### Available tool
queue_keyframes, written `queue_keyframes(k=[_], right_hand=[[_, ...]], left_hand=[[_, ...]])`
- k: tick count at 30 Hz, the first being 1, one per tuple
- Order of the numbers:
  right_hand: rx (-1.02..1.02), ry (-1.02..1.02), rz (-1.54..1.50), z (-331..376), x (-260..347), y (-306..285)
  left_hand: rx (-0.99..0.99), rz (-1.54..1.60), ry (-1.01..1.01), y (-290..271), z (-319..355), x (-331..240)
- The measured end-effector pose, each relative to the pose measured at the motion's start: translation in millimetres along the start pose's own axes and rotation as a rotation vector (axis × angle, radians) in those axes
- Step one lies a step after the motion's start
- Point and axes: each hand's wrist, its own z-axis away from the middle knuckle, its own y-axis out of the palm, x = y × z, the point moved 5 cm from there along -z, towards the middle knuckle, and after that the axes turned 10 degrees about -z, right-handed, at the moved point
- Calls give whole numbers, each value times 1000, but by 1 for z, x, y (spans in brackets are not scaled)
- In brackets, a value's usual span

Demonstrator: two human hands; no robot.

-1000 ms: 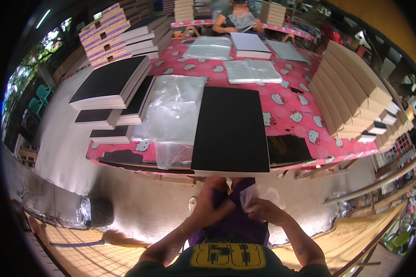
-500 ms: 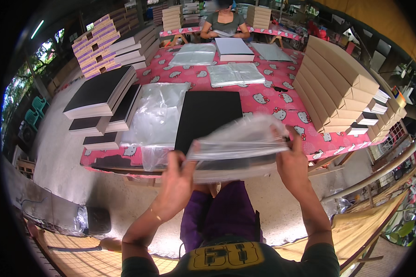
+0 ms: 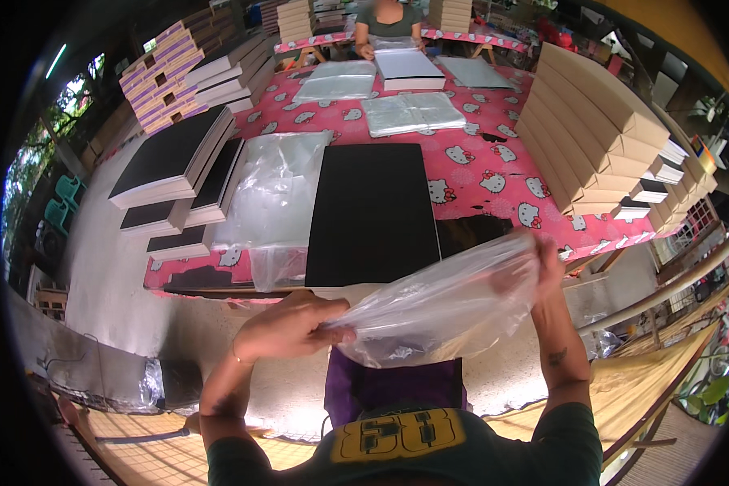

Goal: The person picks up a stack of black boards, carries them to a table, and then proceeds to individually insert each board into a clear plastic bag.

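The left hand pinched one end of a clear plastic bag. The right hand gripped the opposite end above a black board.

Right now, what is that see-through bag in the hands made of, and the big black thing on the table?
The bag looks like thin clear plastic: glossy, crinkled, and you can see through it. The black slab looks like a matte card or board cover, flat and dull, though I can't be sure.
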Motion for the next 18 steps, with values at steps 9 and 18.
queue_keyframes(k=[9, 18], right_hand=[[-243, -90, -250, -13, -42, -43], [-144, 79, -235, 15, -70, -80]], left_hand=[[520, -181, 109, 50, -11, 20], [481, 608, 33, 78, 32, 82]])
